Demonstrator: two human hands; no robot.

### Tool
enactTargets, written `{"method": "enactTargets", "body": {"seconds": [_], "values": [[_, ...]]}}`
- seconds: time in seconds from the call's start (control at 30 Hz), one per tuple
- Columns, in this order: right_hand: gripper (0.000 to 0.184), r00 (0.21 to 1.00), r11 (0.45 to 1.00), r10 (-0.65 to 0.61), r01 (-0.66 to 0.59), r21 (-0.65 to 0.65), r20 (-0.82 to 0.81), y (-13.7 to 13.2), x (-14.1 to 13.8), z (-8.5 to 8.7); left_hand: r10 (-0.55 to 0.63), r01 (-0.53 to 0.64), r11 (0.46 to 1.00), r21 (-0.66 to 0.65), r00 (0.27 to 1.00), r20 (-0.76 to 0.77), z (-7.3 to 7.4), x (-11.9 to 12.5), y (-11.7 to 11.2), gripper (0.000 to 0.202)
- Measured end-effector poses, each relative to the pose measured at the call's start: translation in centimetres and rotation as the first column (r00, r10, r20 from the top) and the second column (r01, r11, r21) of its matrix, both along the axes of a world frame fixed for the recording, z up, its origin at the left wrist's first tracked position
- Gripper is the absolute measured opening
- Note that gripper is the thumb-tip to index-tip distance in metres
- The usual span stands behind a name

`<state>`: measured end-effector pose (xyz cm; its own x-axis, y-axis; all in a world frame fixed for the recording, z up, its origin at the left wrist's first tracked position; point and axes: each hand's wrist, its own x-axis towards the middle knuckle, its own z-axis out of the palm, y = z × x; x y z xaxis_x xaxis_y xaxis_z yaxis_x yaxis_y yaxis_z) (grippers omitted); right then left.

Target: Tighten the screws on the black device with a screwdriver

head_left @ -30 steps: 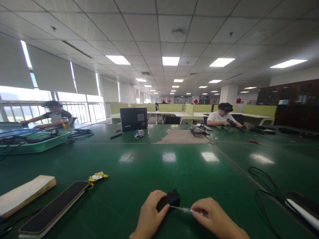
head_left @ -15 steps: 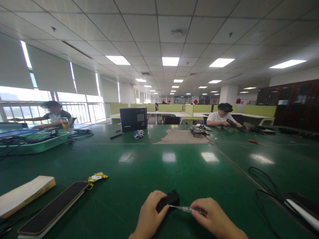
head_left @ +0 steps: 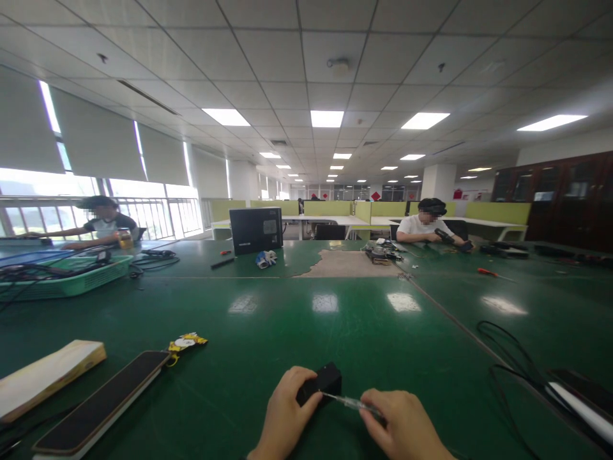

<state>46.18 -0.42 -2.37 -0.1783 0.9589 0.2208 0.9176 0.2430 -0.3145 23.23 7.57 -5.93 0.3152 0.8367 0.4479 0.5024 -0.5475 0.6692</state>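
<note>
Low in the middle of the head view, my left hand (head_left: 288,409) is closed around a small black box-shaped part (head_left: 330,379) just above or on the green table; I cannot tell if it touches. My right hand (head_left: 400,421) grips a screwdriver (head_left: 353,403) with a clear handle and a thin metal shaft. The shaft points left, and its tip meets the near side of the black part beside my left thumb. My right fingers hide the rear of the handle.
A phone (head_left: 103,402) with a yellow charm (head_left: 186,343) and a tissue pack (head_left: 52,375) lie left. Further off are a green basket (head_left: 96,279) of cables, a black computer case (head_left: 256,230), gloves (head_left: 266,259) and a red screwdriver (head_left: 488,273). Black cables (head_left: 507,370) lie right. Two people sit beyond.
My right hand and the screwdriver have shifted slightly left and down, with the handle tilted more steeply. The black part in my left hand has moved a little left.
</note>
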Motion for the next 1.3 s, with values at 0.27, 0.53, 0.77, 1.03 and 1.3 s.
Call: {"method": "enactTargets", "body": {"seconds": [0.27, 0.53, 0.77, 1.03, 1.3], "values": [[0.033, 0.986, 0.984, -0.011, 0.040, -0.173, 0.167, 0.0, -0.9, -0.8, -0.002, 0.002, 1.000, -0.023, 1.000, 0.017, -0.1, 0.0, 0.2, 0.015], [0.034, 0.987, 0.966, -0.054, 0.091, -0.241, 0.153, -0.4, -2.5, -0.3, -0.079, 0.080, 0.997, -0.023, 0.996, 0.040, 0.1, 0.3, -0.4, 0.014], [0.027, 0.996, 0.957, -0.030, 0.054, -0.285, 0.086, 0.0, -2.6, -1.0, -0.095, 0.096, 0.995, -0.024, 0.994, 0.055, 0.0, 0.4, -0.2, 0.018], [0.022, 0.999, 0.960, -0.018, 0.028, -0.280, 0.036, 0.0, -2.8, -1.4, -0.081, 0.087, 0.993, -0.079, 0.994, 0.075, -0.1, 0.4, 0.0, 0.032], [0.022, 1.000, 0.953, 0.005, -0.006, -0.302, -0.003, -0.2, -2.6, -0.5, -0.045, 0.048, 0.996, -0.081, 0.998, 0.041, -0.7, 0.2, 0.0, 0.037]]}}
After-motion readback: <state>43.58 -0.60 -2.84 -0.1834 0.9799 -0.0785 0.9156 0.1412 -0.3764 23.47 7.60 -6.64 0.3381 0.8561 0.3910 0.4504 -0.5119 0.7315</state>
